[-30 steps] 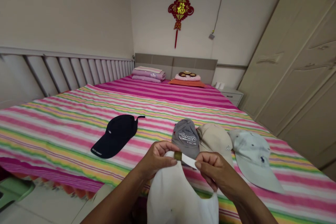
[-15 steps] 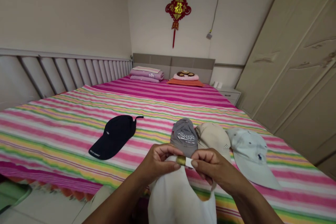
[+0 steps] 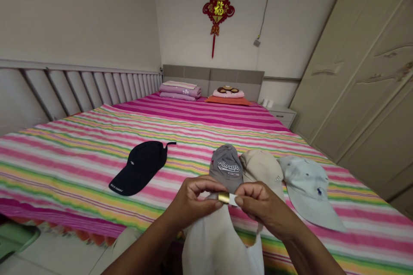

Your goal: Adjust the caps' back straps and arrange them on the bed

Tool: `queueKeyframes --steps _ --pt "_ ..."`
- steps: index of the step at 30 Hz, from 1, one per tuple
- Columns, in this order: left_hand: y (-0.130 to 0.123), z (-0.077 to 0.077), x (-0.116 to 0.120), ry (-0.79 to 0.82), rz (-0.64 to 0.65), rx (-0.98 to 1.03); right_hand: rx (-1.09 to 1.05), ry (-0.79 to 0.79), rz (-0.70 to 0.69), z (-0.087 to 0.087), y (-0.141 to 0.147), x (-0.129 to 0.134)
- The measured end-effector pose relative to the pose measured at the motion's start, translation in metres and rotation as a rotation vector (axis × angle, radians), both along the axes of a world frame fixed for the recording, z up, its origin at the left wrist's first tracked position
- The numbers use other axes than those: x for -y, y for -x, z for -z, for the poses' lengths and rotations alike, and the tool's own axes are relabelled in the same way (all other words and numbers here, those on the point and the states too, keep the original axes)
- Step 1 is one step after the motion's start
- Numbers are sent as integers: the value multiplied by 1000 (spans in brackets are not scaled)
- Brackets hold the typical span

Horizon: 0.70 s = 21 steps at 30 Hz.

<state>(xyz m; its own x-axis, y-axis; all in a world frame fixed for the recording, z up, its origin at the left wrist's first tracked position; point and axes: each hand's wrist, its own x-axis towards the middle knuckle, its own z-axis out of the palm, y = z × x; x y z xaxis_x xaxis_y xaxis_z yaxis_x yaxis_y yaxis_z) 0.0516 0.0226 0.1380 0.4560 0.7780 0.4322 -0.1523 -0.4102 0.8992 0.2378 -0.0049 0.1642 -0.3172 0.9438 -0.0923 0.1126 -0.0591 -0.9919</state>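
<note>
Between my hands hangs a white cap [image 3: 213,240], its back opening and strap turned up toward me. My left hand [image 3: 193,197] pinches the strap beside a gold-coloured buckle [image 3: 223,197]. The white strap end on the buckle's other side is gripped by my right hand [image 3: 261,206], thumb against fingers. Just beyond my hands a grey cap [image 3: 226,165] with white lettering lies on the bed, partly covered by them. A beige cap [image 3: 262,167] and a pale blue cap [image 3: 309,189] sit to its right. Off to the left lies a navy cap [image 3: 142,167], its strap sticking out.
The bed has a striped cover [image 3: 80,146]. Folded purple bedding [image 3: 180,91] and a pink folded item [image 3: 228,93] rest near the headboard [image 3: 235,78]. A white railing [image 3: 97,84] runs along the left, with a wardrobe [image 3: 361,77] and nightstand [image 3: 282,116] at right.
The gold buckle has shifted very slightly right and tilted, catching more light. Less of the white strap shows between buckle and right hand. The other caps stay put.
</note>
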Motion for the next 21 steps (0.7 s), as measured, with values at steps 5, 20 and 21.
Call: queueKeyframes --steps 5,20,21 --pt "0 -9 7 -94 -74 -91 -20 -15 16 1 1 -1" --pt "-5 3 7 210 -24 46 -239 86 -57 12 -2 -3" --pt "-6 4 7 246 6 60 -248 88 -58 12 -2 -3"
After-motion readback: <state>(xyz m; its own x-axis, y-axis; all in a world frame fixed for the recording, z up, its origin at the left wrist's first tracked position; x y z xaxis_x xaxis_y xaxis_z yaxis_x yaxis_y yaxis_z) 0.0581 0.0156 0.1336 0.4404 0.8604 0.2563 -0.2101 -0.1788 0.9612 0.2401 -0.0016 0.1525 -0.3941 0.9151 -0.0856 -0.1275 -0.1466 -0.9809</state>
